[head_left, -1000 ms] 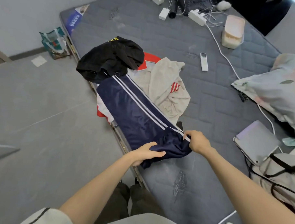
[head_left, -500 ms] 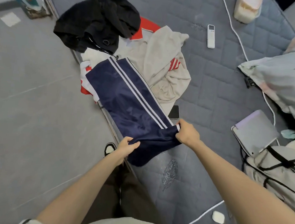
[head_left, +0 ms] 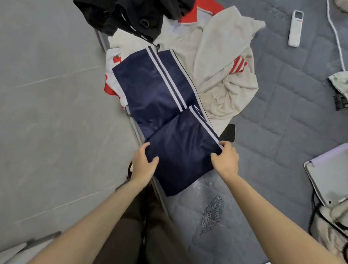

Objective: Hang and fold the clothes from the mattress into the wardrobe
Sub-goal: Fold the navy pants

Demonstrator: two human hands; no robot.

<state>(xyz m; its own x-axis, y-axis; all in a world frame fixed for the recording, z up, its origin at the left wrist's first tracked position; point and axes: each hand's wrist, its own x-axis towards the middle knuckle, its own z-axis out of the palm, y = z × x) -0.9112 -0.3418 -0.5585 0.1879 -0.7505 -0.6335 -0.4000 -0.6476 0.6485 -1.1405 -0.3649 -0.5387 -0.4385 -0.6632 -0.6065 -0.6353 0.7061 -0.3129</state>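
Navy track pants (head_left: 166,103) with white side stripes lie along the near-left edge of the grey quilted mattress (head_left: 279,120), their near end folded back over itself. My left hand (head_left: 143,164) pinches the left side of that folded part, thumb on top. My right hand (head_left: 225,158) pinches its right side by the stripes. Beyond the pants lie a cream sweatshirt (head_left: 224,60) with red stripes, a red and white garment (head_left: 113,77) and a black garment (head_left: 132,8). The wardrobe is not in view.
A white remote (head_left: 295,27) and a white cable (head_left: 335,37) lie on the mattress at the far right. A dark phone (head_left: 228,133) sits by the pants. A silver laptop (head_left: 333,172) and a beige bag (head_left: 336,224) are at right. Grey floor (head_left: 46,106) lies left.
The near end of the navy pants has been folded over and laid flat; both hands came nearer and now hold the fold's two sides. The view tilted down and closer.
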